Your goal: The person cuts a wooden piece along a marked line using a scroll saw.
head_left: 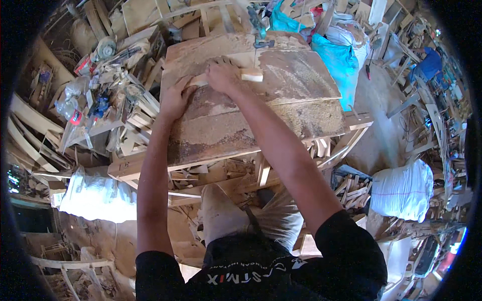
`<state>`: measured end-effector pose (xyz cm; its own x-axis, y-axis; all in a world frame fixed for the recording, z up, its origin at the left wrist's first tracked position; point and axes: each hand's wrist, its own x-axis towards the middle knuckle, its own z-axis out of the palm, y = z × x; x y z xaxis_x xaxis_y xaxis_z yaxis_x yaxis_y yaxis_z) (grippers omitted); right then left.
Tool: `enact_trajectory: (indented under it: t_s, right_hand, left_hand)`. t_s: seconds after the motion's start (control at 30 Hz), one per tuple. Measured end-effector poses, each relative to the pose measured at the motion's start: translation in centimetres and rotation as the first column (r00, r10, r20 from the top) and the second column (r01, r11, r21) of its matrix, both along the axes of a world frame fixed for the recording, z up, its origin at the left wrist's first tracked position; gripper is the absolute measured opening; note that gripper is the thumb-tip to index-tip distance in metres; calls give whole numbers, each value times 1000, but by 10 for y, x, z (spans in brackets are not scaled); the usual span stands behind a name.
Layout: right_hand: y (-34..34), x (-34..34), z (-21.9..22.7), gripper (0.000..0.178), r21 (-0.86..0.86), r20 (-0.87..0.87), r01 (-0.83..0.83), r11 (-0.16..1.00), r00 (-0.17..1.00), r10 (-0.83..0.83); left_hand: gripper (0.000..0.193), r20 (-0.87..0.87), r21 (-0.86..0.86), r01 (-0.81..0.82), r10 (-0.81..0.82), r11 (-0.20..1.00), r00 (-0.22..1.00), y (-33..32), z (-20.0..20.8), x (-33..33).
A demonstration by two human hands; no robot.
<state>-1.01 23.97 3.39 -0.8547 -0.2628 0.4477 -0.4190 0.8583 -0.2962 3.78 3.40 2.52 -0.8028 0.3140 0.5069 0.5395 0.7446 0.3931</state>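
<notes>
A short, pale, slightly curved piece of wood (pixel 252 75) lies across the sawdust-covered wooden table (pixel 296 75) in front of me. My left hand (pixel 175 97) is closed around its left end, with the fingers bent over it. My right hand (pixel 222 76) grips the same piece near its middle from above, knuckles up and fingertips partly hidden. The wood's right end sticks out past my right hand. Beyond it, at the table's far edge, sits a dark metal fitting (pixel 264 44) beside a narrow slot in the tabletop.
Wood offcuts (pixel 143 113) and a clear plastic bottle (pixel 70 109) crowd the left. A turquoise sack (pixel 334 62) stands against the table's right side. White sacks (pixel 401 190) stand low on both sides. Another person in blue (pixel 429 65) is at the far right.
</notes>
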Motion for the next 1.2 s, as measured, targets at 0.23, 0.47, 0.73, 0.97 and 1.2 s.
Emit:
enact_trajectory:
  t_s: [0.23, 0.47, 0.73, 0.97, 1.2]
  right_hand:
    - [-26, 0, 23, 63, 148, 290, 81, 986, 949, -122]
    - [-17, -26, 14, 75, 233, 234, 117, 965, 957, -172]
    - [-8, -48, -2, 93, 65, 293, 61, 996, 953, -78]
    - [-18, -38, 14, 86, 124, 346, 25, 992, 936, -67]
    - [-15, -39, 22, 81, 198, 368, 29, 980, 924, -102]
  left_hand:
    - [41, -44, -68, -42, 39, 997, 998, -15, 3, 9]
    - [39, -129, -78, -53, 43, 996, 991, -7, 3, 0]
    - [38, -161, -83, -97, 83, 992, 983, 0, 2, -5]
    - [39, -67, -87, -121, 115, 989, 991, -12, 2, 0]
    - [39, -111, -99, -126, 115, 987, 987, -7, 1, -5]
